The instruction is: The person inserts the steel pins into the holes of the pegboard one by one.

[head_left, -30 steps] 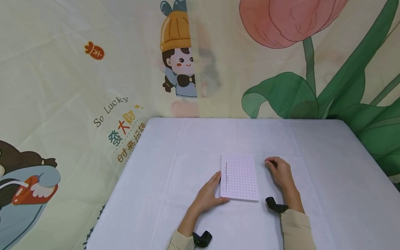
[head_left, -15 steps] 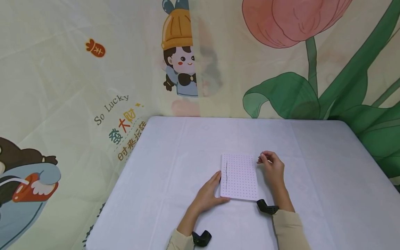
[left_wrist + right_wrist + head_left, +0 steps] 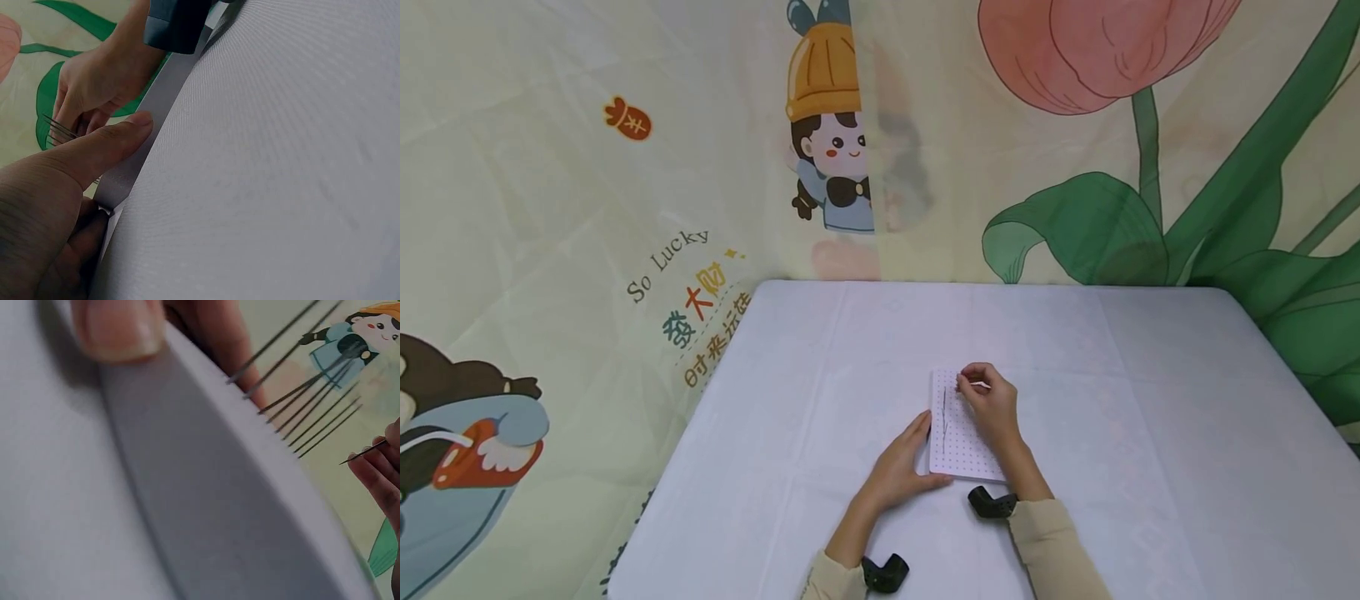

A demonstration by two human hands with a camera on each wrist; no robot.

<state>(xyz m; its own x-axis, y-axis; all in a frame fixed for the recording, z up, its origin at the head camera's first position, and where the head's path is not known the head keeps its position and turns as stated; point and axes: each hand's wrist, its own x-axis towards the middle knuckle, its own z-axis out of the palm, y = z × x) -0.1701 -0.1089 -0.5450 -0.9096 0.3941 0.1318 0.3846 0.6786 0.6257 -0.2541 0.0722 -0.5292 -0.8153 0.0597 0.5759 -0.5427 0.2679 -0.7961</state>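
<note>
A white board (image 3: pixel 951 457) dotted with small holes lies flat near the middle of the table. Along its left side stand several thin dark needles (image 3: pixel 275 406) in a row, upright in the holes. My left hand (image 3: pixel 895 473) holds the board's near left corner, thumb on the front edge and fingers along the left side. Over the board's far part, my right hand (image 3: pixel 996 408) pinches a single needle (image 3: pixel 365 452) between thumb and fingertips. Its point is directed down toward the board, apart from the row in the right wrist view.
A white cloth covers the table (image 3: pixel 820 375). Behind it hangs a printed curtain (image 3: pixel 700 150) with a cartoon figure and a large flower. Each wrist wears a black camera mount (image 3: pixel 886 573), close to the table surface.
My right hand has moved left with the needle, from beside the board to above it near the standing row. The left hand and the board have stayed in place.
</note>
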